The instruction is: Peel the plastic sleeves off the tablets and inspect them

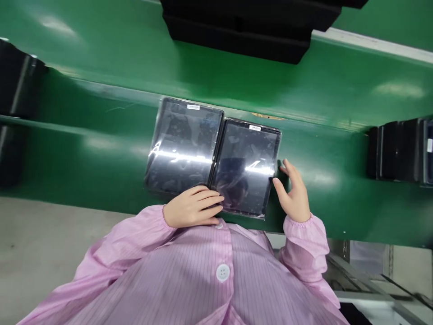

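Observation:
Two dark tablets in clear plastic bags lie side by side on the green conveyor belt (101,149). The left tablet (184,144) and the right tablet (246,162) each carry a small white label at the far edge. My left hand (192,206) rests on their near edges where the two meet, fingers together and lying flat, pointing right. My right hand (294,194) is at the right edge of the right tablet, fingers apart and slightly curled, fingertips touching the bag's edge. Pink striped sleeves and the smock front fill the bottom of the view.
A stack of black trays (250,31) sits at the top centre beyond the belt. More black items stand at the left edge (16,81) and at the right edge (399,151). Grey floor shows at lower left, a metal frame (365,280) at lower right.

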The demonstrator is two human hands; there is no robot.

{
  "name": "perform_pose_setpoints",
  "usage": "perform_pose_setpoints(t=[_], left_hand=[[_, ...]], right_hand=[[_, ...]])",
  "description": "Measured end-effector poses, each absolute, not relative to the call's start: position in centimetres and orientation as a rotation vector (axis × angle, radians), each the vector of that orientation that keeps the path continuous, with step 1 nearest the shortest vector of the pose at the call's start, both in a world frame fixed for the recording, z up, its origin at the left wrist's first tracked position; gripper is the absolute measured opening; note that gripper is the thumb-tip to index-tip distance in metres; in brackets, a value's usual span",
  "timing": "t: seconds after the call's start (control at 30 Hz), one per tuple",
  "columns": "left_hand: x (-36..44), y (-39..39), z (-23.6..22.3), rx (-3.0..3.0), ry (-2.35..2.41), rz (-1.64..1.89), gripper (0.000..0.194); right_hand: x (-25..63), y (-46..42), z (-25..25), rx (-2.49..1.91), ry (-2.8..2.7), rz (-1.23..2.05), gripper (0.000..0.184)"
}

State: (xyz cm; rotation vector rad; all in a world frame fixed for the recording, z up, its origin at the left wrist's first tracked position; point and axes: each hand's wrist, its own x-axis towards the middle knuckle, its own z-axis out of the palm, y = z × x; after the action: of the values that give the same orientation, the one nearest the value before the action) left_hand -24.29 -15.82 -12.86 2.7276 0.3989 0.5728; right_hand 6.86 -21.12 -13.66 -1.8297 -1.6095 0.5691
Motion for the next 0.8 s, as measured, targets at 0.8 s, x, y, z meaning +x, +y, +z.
perform_pose_setpoints(t=[0.8], left_hand=[[-25.9, -16.8, -13.0, 2.348, 0.918, 0.603, 0.020]], right_hand=[[5.8, -23.2, -13.8, -1.717, -1.052, 0.741, 0.026]])
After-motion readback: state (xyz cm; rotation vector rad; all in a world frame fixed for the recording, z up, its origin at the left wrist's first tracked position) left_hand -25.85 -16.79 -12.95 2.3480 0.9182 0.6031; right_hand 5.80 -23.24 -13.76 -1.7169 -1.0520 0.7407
